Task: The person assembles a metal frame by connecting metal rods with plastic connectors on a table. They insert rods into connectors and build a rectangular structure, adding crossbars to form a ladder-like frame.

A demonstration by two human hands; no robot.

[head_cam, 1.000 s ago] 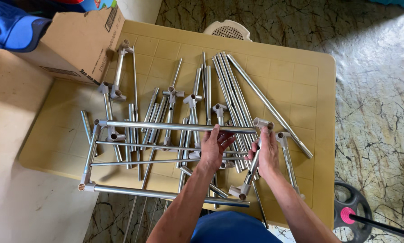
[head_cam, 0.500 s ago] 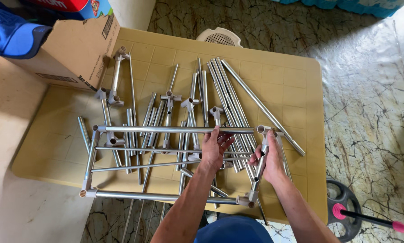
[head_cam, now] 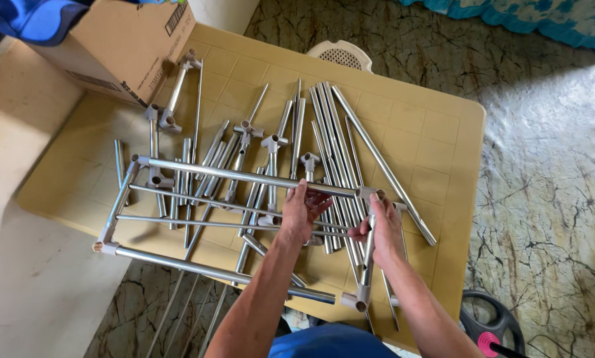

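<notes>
Lifted slightly, the tube frame (head_cam: 178,205) tilts; left hand (head_cam: 302,211) clamps its top tube, right hand (head_cam: 380,229) clamps the side tube, whose near corner connector (head_cam: 354,301) needs seating next.

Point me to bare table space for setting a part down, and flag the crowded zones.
Bare patches on the yellow table: the right strip between the long angled tube and the table's right edge, and the left part below the cardboard box. Crowded: the centre, piled with loose tubes, under the tube frame that the left hand and right hand grip.
</notes>
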